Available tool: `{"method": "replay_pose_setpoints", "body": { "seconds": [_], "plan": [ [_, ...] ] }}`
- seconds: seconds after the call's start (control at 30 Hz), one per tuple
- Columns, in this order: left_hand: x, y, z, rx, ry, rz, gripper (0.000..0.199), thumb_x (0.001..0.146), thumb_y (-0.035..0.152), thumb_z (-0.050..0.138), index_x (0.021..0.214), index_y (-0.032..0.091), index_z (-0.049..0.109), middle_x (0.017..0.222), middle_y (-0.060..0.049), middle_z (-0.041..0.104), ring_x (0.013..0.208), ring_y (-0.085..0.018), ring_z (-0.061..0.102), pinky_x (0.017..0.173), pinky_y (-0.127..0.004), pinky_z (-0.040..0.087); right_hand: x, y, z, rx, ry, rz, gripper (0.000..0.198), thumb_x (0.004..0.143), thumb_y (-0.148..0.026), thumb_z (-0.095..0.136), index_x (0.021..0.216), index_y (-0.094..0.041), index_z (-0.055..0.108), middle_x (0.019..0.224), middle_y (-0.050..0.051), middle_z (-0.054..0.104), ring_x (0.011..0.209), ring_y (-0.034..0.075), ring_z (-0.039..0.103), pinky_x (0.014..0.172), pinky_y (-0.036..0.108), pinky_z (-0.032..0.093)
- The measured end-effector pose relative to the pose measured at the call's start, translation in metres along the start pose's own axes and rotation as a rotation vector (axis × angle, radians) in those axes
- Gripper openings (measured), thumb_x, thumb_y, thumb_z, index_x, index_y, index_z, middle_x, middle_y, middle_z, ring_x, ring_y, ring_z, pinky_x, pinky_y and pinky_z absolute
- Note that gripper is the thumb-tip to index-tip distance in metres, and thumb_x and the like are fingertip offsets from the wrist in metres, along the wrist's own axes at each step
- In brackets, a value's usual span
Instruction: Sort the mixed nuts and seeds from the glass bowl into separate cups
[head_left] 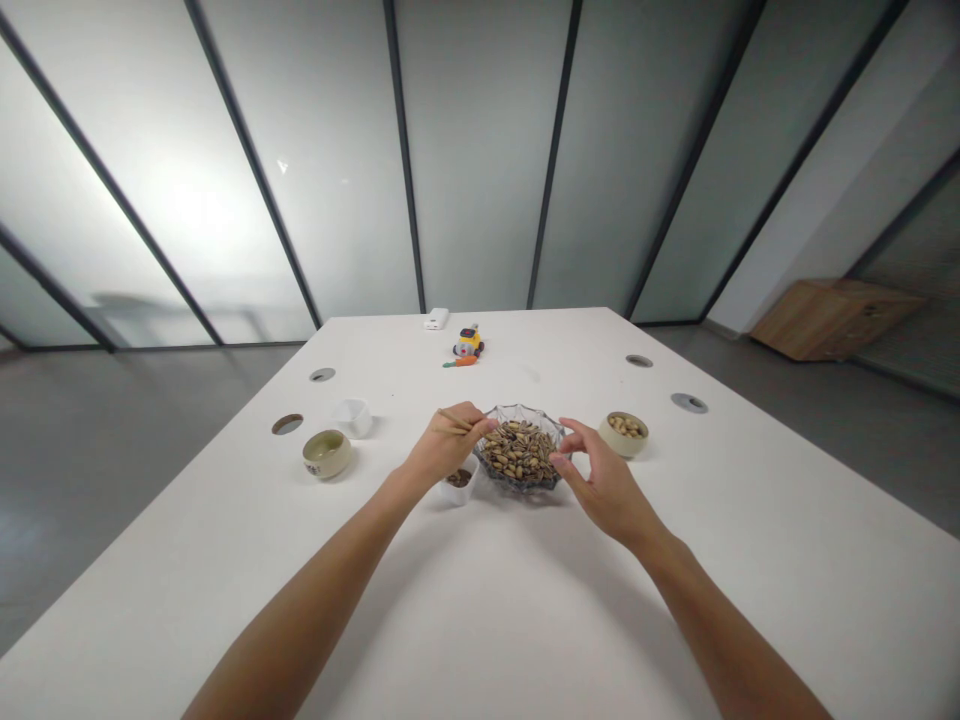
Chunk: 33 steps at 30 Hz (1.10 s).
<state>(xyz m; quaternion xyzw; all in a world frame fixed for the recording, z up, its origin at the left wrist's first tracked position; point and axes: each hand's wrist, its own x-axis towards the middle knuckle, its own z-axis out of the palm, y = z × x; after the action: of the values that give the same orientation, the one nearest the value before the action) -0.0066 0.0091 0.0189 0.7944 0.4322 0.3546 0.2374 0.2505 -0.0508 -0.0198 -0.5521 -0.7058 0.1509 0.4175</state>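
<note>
A clear glass bowl (517,486) stands in the middle, filled with a mix of striped sunflower seeds and pistachios (520,450). My left hand (448,445), at the bowl's left rim, is closed on thin wooden chopsticks (450,421); their tips are hidden. Below that hand, a small white cup (457,492) holds some dark seeds, partly covered by the hand. At the bowl's right side is my right hand (600,485), thumb and fingers apart with nothing visible between them. Just beyond it, a cream bowl (627,441) contains pistachios.
To the left stand a greenish ceramic bowl (327,456) and a translucent white cup (353,419). Farther back lie a yellow toy vehicle (469,343), an orange toy carrot (463,362) and a white box-shaped object (436,319). Round holes (288,424) pierce the white table (495,620).
</note>
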Motion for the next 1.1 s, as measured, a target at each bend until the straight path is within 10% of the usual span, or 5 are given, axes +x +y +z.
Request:
{"method": "replay_pose_setpoints", "body": {
  "seconds": [0.6,0.93,1.1],
  "plan": [
    [0.001,-0.005,-0.002,0.011,0.082,0.000,0.036,0.103,0.044,0.056,0.074,0.023,0.064,0.081,-0.004,0.072,0.077,-0.020,0.067,0.074,-0.031,0.054,0.000,0.001,0.000,-0.016,0.021,-0.041,0.051,0.101,-0.053,0.057,0.141,-0.021,0.059,0.106,0.010,0.075,0.099,0.029,0.071,0.093,0.048,0.057],
    [-0.011,0.020,-0.092,-0.131,0.030,-0.169,0.046,0.098,0.063,0.063,0.081,0.022,0.074,0.080,-0.005,0.080,0.080,-0.024,0.078,0.074,-0.032,0.062,-0.001,0.002,0.001,-0.012,-0.009,-0.026,0.054,0.102,-0.054,0.056,0.145,-0.021,0.056,0.108,0.011,0.075,0.096,0.028,0.070,0.085,0.045,0.058],
    [-0.017,0.019,-0.102,-0.089,-0.112,-0.170,0.058,0.098,0.073,0.057,0.080,0.022,0.077,0.080,-0.005,0.079,0.075,-0.023,0.077,0.071,-0.031,0.062,-0.002,0.006,0.003,-0.014,-0.019,-0.018,0.055,0.103,-0.055,0.055,0.146,-0.021,0.056,0.108,0.010,0.075,0.096,0.028,0.070,0.080,0.043,0.059]
  ]
}}
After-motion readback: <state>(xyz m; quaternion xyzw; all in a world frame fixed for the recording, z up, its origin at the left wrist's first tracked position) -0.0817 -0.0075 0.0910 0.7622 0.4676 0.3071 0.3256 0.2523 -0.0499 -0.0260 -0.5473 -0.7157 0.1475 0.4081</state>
